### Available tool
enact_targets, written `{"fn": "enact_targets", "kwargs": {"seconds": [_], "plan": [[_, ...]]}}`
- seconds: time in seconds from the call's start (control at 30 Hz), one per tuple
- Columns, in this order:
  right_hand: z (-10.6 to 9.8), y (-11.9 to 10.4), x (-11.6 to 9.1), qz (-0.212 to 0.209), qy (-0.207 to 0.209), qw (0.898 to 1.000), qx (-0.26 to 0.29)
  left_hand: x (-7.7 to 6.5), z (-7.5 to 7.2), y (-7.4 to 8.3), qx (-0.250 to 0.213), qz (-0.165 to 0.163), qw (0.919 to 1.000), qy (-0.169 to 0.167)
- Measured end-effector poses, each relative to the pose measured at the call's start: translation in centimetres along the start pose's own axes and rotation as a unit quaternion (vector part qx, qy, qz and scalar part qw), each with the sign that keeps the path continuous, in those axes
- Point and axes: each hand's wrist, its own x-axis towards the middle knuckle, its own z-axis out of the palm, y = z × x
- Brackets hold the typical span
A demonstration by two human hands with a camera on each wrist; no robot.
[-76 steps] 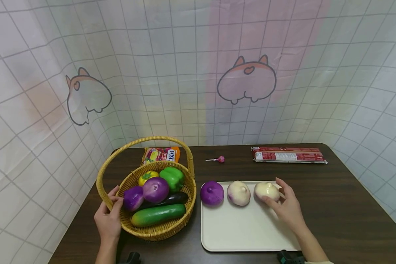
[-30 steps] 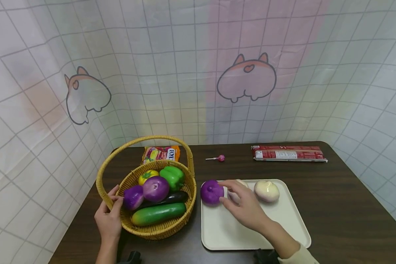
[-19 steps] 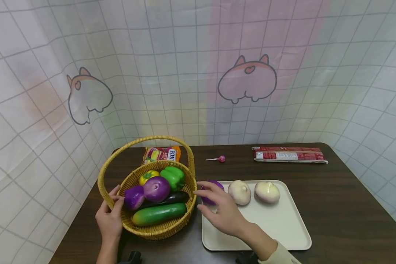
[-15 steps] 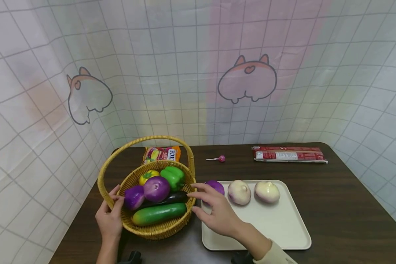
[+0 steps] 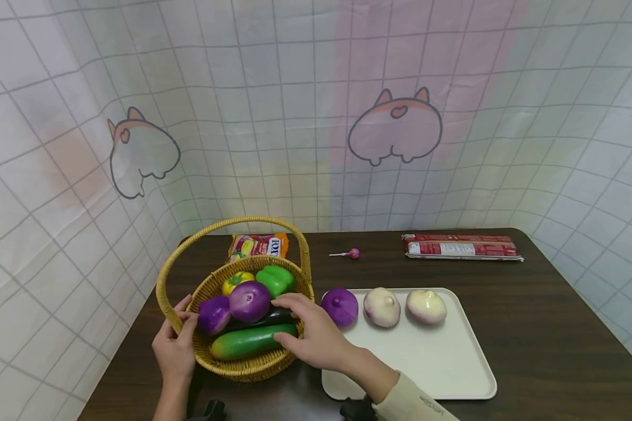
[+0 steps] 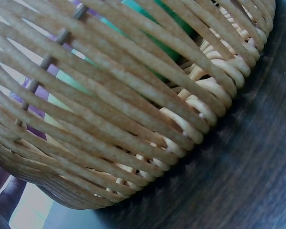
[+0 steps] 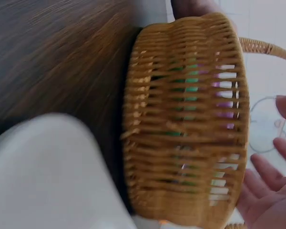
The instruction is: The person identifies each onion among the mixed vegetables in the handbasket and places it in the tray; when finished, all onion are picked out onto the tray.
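On the dark table (image 5: 537, 327), a wicker basket (image 5: 253, 372) is set beside a white tray (image 5: 411, 362) and gripped at its rim by the left hand (image 5: 175, 346). The right hand (image 5: 320, 340), fingers parted, nothing grasped, is poised over the cucumber (image 5: 250, 342) and eggplant (image 5: 278, 317) inside; contact cannot be told.

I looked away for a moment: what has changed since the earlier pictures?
The right hand has left the rightmost pale vegetable on the tray and moved left, over the basket, its fingers holding nothing. The left hand stays on the basket's rim; basket and tray have not visibly moved.
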Motion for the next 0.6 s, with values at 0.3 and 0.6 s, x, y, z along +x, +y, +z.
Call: {"fn": "enact_targets", "kwargs": {"seconds": [0.3,0.6], "plan": [[1.5,-0.5,2.2,0.048,-0.036,0.995,-0.080,0.1,-0.1,0.0,-0.005,0.000,1.0000,-0.001],[2.8,-0.6,4.0,0.076,-0.025,0.993,-0.087,0.1,-0.1,-0.2,0.001,-0.007,1.0000,-0.004]]}}
